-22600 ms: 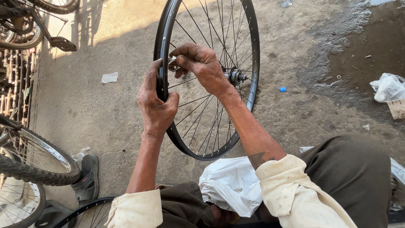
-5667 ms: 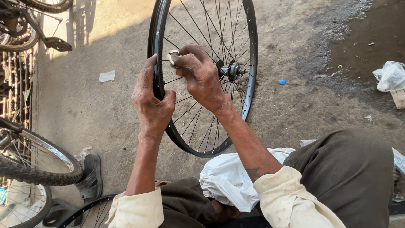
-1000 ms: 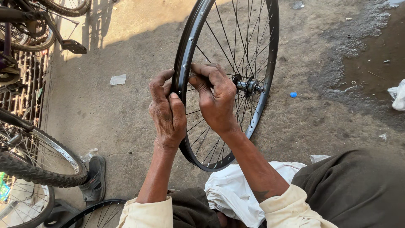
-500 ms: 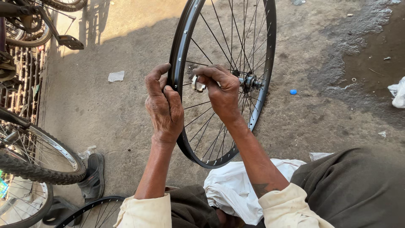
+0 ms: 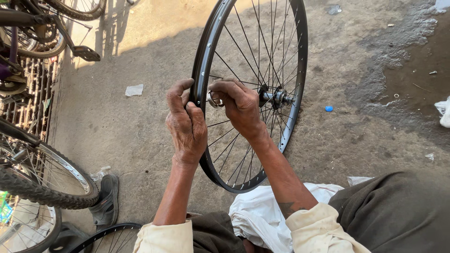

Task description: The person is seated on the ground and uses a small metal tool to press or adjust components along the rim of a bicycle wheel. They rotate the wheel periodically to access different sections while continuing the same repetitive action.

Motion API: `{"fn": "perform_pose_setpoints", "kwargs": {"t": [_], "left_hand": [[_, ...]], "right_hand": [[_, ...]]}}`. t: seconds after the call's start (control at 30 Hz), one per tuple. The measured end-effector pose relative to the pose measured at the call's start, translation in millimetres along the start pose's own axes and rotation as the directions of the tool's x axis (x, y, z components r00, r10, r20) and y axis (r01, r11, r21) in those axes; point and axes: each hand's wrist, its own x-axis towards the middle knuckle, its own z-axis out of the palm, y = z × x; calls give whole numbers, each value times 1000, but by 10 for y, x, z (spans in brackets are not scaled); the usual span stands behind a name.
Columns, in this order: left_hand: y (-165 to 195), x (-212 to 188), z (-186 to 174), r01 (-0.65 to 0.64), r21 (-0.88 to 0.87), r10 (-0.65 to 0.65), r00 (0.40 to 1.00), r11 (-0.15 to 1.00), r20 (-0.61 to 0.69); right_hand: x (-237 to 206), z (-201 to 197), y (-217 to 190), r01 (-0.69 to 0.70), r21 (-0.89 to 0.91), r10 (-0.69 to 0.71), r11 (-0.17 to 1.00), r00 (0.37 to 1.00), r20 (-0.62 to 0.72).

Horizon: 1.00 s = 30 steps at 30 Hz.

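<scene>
The wheel (image 5: 253, 93) stands upright on the concrete floor (image 5: 140, 136), a bare black rim with thin metal spokes and a steel hub (image 5: 276, 97) at its centre. Its lower edge sits just before the person's knees, near a crumpled white cloth (image 5: 262, 215).

The left hand (image 5: 186, 122) is closed around the rim's left side, thumb raised along the edge. The right hand (image 5: 239, 107) is curled inside the wheel, fingers pinched on a small round metal tool (image 5: 213, 99) set against a spoke close to the rim — the two hands almost touch.

Around it: a knobby bicycle tyre (image 5: 42, 180) to the left with a dark shoe (image 5: 105, 201) beside it, another rim (image 5: 103, 236) at the bottom edge, a pedal (image 5: 84, 52) and parts of more bicycles at the upper left. A scrap of paper (image 5: 134, 90) and a blue cap (image 5: 329, 108) lie on the rough, stained concrete — a damp, darker patch spreads at the upper right.
</scene>
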Motion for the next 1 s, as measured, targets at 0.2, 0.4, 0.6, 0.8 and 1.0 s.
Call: {"fn": "perform_pose_setpoints", "kwargs": {"t": [0.2, 0.4, 0.6, 0.8, 1.0], "left_hand": [[57, 37, -17, -65, 67, 66, 998, 996, -5], [143, 88, 31, -55, 57, 56, 998, 997, -22], [124, 141, 31, -50, 56, 52, 998, 997, -29], [71, 162, 11, -18, 91, 17, 1000, 996, 4], [107, 142, 81, -101, 261, 105, 995, 960, -1]], "right_hand": [[-48, -87, -147, 121, -63, -118, 991, 992, 35], [47, -150, -198, -52, 83, 39, 995, 987, 156], [265, -239, -128, -208, 226, 113, 952, 920, 374], [428, -284, -244, -438, 291, 235, 851, 812, 534], [464, -83, -153, 147, -261, -51, 954, 939, 341]]}}
